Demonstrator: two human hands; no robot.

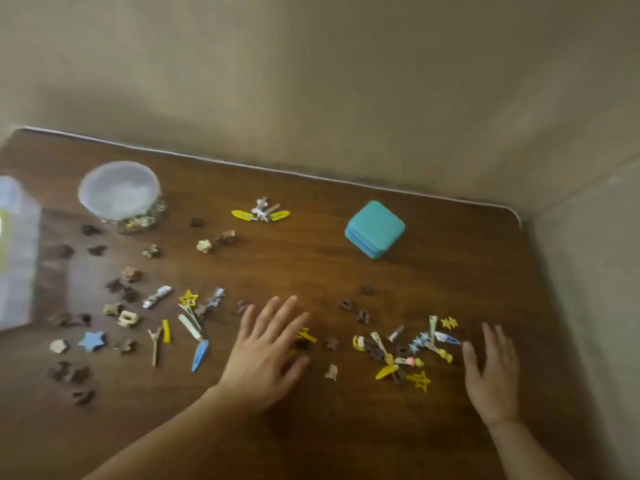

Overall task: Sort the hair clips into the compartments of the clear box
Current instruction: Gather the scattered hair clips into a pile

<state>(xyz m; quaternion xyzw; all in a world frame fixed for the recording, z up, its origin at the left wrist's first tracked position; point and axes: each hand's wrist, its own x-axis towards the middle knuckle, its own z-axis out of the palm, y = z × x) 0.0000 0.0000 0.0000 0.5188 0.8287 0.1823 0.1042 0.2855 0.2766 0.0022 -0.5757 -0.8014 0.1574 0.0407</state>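
Hair clips scattered over a wooden table, both hands spread flat among them.

The hair clips (401, 351) lie loose on the table (450, 271); the clear box (17, 254) sits at the far left edge, no readable writing on it. The left hand (266, 351) rests open, fingers splayed over a yellow clip (306, 336); the right hand (491, 372) is open too, holding nothing. A teal case (375, 229) and round clear tub (119, 190) stand behind.
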